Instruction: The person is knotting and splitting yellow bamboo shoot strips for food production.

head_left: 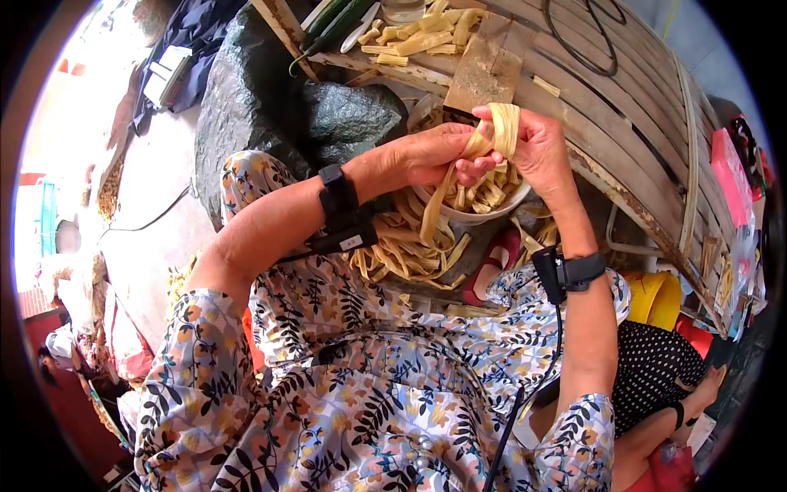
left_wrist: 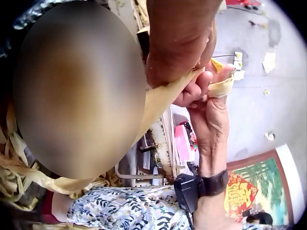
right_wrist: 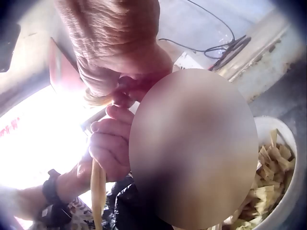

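Both hands are raised in front of the body with a pale yellow flat strip (head_left: 507, 131) between them. My left hand (head_left: 436, 153) pinches the strip near its lower turn, and a long tail of it hangs down. The right hand (head_left: 543, 156) grips the folded loop, which wraps over its fingers. In the left wrist view the strip (left_wrist: 160, 103) runs taut from between the fingers. Seen from the right wrist, its tail hangs below the left hand (right_wrist: 111, 143). Beneath the hands stands a white bowl (head_left: 493, 219) of short folded pieces; loose long strips (head_left: 410, 246) lie beside it.
A slatted wooden table (head_left: 607, 107) with a rusty edge stands ahead, bearing folded yellow pieces (head_left: 426, 39), a small board (head_left: 485, 74) and green cucumbers (head_left: 334, 23). A dark plastic bag (head_left: 246, 107) sits at the left. A yellow bucket (head_left: 654, 299) and another person's leg (head_left: 656, 435) are at the right.
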`<move>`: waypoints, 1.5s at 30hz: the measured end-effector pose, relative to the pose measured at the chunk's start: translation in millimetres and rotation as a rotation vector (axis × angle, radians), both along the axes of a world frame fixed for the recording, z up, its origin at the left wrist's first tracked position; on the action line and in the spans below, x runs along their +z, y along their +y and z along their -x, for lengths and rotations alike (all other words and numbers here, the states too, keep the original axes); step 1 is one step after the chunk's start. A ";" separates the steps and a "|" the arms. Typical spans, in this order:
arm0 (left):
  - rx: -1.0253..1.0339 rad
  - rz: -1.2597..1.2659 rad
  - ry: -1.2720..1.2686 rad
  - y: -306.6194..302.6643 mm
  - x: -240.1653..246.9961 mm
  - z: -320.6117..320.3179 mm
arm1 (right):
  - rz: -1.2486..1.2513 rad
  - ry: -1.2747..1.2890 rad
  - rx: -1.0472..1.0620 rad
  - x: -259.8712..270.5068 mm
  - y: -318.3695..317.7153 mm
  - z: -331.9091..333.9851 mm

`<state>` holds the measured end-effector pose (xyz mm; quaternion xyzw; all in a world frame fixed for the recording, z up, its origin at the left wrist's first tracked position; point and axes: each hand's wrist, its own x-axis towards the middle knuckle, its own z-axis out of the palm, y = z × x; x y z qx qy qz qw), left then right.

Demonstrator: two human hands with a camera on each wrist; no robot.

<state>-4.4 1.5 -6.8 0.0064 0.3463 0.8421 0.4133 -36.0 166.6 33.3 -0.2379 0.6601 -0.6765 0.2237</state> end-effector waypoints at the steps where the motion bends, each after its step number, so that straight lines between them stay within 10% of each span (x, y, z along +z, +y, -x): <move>1: -0.030 -0.065 -0.049 -1.9 -3.3 1.8 | -0.076 0.046 -0.018 1.8 -2.7 -1.1; 7: -0.064 -0.214 -0.138 -0.3 -12.6 -4.4 | -0.126 0.117 0.043 -7.7 -8.9 -7.3; 11: 0.389 0.000 -0.054 7.3 -13.7 -7.7 | -0.378 0.819 -0.250 -6.3 -13.8 -6.9; 15: 0.693 0.427 0.315 6.3 6.3 0.8 | -0.451 0.854 -0.539 -9.2 -17.7 -7.5; 22: 0.518 0.715 0.736 -6.2 20.7 0.6 | -0.343 0.200 -0.268 -23.2 -10.8 6.9; 28: 0.538 1.231 1.107 4.0 11.7 -3.6 | -0.407 0.672 -0.456 -33.9 -18.8 -5.0; 31: 0.597 1.088 1.054 1.1 9.8 -3.9 | -0.240 0.564 -0.397 -27.2 -14.8 -5.2; 35: 0.441 0.416 0.183 1.2 11.8 -5.2 | 0.126 0.099 -0.467 -9.9 -3.5 3.3; 45: 0.175 0.195 0.193 -18.0 13.5 -7.7 | -0.002 -0.299 -0.244 -4.4 19.0 11.5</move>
